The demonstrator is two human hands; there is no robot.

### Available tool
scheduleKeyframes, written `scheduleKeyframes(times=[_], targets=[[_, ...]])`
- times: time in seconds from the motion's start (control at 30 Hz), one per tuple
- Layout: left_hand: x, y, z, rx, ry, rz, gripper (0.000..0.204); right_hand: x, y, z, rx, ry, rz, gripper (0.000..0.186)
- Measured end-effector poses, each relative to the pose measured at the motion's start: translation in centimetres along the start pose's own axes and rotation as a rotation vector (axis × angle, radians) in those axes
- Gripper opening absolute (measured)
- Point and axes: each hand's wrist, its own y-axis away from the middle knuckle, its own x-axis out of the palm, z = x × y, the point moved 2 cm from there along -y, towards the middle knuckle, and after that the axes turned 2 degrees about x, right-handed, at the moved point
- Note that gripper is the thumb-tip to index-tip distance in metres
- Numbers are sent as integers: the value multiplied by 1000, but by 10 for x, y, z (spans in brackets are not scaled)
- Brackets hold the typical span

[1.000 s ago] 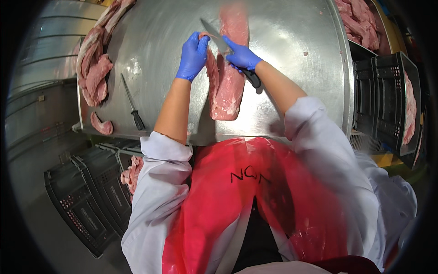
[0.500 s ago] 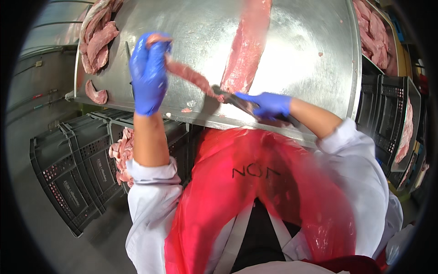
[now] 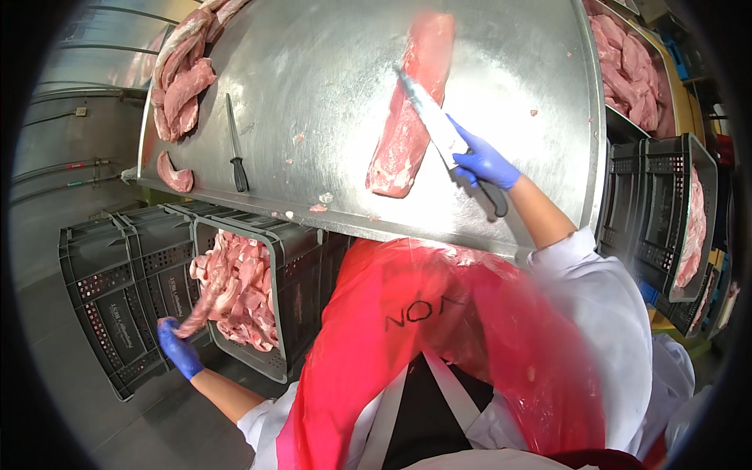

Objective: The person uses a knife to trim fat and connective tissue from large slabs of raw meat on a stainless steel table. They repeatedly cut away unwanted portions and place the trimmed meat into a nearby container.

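Swinging down from over the table (image 3: 329, 125), our left hand (image 3: 180, 348) is now reaching into the lower left of the frame, while our right hand (image 3: 487, 163) is bringing the knife (image 3: 435, 121) up from the table's near edge. Our left hand is closing around one end of a strip of meat (image 3: 202, 309), and that strip is slanting across the near-left rim of the dark grey crate (image 3: 296, 301); whether it is touching the trimmings (image 3: 243, 290) inside, we cannot tell. Our right hand is gripping the knife up near the handle's front, and the blade is crossing the pork loin (image 3: 401, 137), which is lying lengthwise at the upper centre of the frame. Whether steel is meeting meat, the view isn't showing.

For doing this well, we are judging that keeping the strip's free end over the crate matters most, and that holding on until its whole length is clearing the rim would be keeping it off the floor (image 3: 157, 427). Meanwhile, we should be keeping the blade quiet, since an idly drifting edge could be nicking the loin while our attention is going left.
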Motion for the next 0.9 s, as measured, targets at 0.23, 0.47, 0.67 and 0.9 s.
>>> scheduleKeyframes(times=[0.23, 0.47, 0.67, 0.9], targets=[[299, 26, -32, 324, -421, 421, 59, -68, 3, -14, -69, -23, -480, 82], [648, 103, 56, 424, -473, 1136, 117, -56, 16, -29, -115, 5, -646, 83], [662, 202, 63, 491, -306, 1106, 124, -52, 27, -22, 24, 192, -686, 81], [647, 160, 68, 495, -221, 984, 85, -58, -142, 64, 32, 882, -562, 76]])
